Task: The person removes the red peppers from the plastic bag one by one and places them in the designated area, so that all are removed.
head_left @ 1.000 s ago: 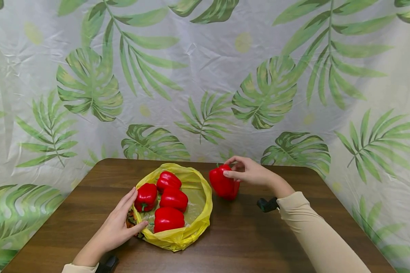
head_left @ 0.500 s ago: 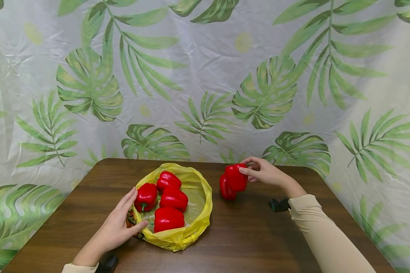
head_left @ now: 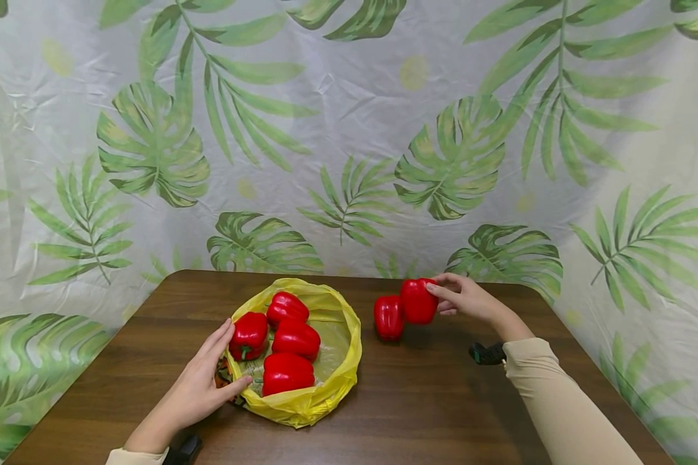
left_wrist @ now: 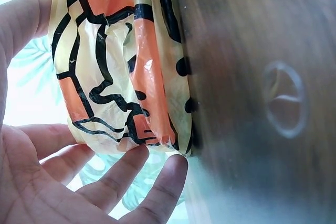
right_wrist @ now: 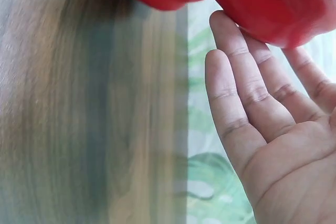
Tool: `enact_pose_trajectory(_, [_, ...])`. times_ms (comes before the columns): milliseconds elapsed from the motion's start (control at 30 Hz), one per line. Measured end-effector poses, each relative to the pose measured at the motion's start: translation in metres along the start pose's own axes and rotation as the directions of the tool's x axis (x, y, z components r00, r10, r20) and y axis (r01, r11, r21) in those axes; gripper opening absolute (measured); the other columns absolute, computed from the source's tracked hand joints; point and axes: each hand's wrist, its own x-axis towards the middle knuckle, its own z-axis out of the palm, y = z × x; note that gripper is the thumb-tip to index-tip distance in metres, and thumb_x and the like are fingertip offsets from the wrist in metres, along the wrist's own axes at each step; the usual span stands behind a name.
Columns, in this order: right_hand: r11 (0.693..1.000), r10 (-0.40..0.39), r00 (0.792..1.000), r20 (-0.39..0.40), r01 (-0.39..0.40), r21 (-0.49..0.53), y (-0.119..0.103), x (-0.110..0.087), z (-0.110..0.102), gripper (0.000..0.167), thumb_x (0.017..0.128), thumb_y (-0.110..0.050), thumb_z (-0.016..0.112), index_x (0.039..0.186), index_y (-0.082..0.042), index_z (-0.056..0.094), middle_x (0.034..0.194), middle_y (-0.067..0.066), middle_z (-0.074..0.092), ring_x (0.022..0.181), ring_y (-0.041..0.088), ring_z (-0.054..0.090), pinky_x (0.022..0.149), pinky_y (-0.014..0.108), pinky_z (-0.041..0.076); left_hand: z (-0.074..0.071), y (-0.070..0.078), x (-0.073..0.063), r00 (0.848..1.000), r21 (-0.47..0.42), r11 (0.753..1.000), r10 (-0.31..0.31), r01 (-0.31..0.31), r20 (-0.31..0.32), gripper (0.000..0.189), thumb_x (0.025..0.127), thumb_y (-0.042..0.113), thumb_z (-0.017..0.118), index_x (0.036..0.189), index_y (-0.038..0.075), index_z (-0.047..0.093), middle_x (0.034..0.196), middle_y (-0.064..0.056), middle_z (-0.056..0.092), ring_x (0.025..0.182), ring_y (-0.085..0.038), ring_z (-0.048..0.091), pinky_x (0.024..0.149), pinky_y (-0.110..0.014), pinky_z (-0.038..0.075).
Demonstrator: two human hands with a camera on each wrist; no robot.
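My right hand [head_left: 470, 301] pinches a red bell pepper [head_left: 417, 302] between thumb and fingers, held above the table. In the right wrist view the fingers [right_wrist: 252, 87] lie along the underside of that pepper [right_wrist: 278, 9]. Beside it, slightly lower and to the left, a second red bell pepper [head_left: 388, 318] stands on the table. A yellow plastic bag [head_left: 349, 371] sits with its mouth spread wide and several red bell peppers [head_left: 287, 374] inside. My left hand [head_left: 192, 385] rests against the bag's left side, fingers extended; in the left wrist view the fingertips touch its printed wall [left_wrist: 110, 72].
A brown wooden table [head_left: 419, 420] bears everything. Behind its far edge hangs a pale curtain [head_left: 349, 116] printed with green leaves. Dark wrist-worn devices [head_left: 487, 353] sit by both sleeves.
My right hand has moved to the right with its pepper, away from the bag. The standing pepper, earlier partly covered, now shows beside it. The left hand has stayed put.
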Motion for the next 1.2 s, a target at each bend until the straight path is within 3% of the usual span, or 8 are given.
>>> enact_pose_trajectory(233, [0.999, 0.045, 0.999, -0.02, -0.045, 0.024, 0.015, -0.003, -0.004, 0.068, 0.11, -0.041, 0.061, 0.153, 0.009, 0.045, 0.134, 0.026, 0.069, 0.102, 0.03, 0.079, 0.093, 0.047, 0.065, 0.0, -0.001, 0.0, 1.0, -0.005, 1.0, -0.006, 0.006, 0.002, 0.1, 0.09, 0.038, 0.088, 0.164, -0.006, 0.036, 0.172, -0.025, 0.032, 0.15, -0.053, 0.043, 0.111, -0.072, 0.046])
enact_pose_trajectory(500, [0.994, 0.104, 0.994, -0.011, -0.104, 0.029, 0.033, -0.005, -0.002, 0.065, 0.11, -0.043, 0.059, 0.15, 0.008, 0.048, 0.124, 0.013, 0.073, 0.101, 0.025, 0.077, 0.073, 0.03, 0.06, 0.001, -0.001, 0.0, 1.0, -0.005, 1.0, -0.011, 0.011, 0.005, 0.1, 0.09, 0.037, 0.088, 0.164, -0.006, 0.036, 0.172, -0.026, 0.032, 0.151, -0.054, 0.042, 0.111, -0.073, 0.045])
enact_pose_trajectory(733, [0.987, 0.142, 0.99, 0.007, -0.143, 0.08, 0.047, -0.005, 0.002, 0.067, 0.111, -0.041, 0.058, 0.152, 0.01, 0.043, 0.129, 0.017, 0.07, 0.1, 0.021, 0.077, 0.075, 0.03, 0.06, 0.001, -0.001, 0.0, 1.0, -0.009, 1.0, -0.01, 0.01, 0.006, 0.1, 0.09, 0.037, 0.088, 0.164, -0.006, 0.036, 0.173, -0.025, 0.031, 0.151, -0.053, 0.042, 0.111, -0.074, 0.045])
enact_pose_trajectory(1200, [0.977, 0.166, 0.985, 0.052, -0.171, 0.125, 0.055, -0.004, 0.01, 0.066, 0.111, -0.044, 0.057, 0.149, 0.01, 0.047, 0.129, 0.013, 0.069, 0.099, 0.015, 0.078, 0.076, 0.029, 0.06, 0.0, -0.001, 0.0, 1.0, -0.002, 1.0, -0.01, 0.01, 0.01, 0.1, 0.091, 0.038, 0.087, 0.164, -0.006, 0.035, 0.173, -0.025, 0.031, 0.151, -0.052, 0.041, 0.112, -0.072, 0.045])
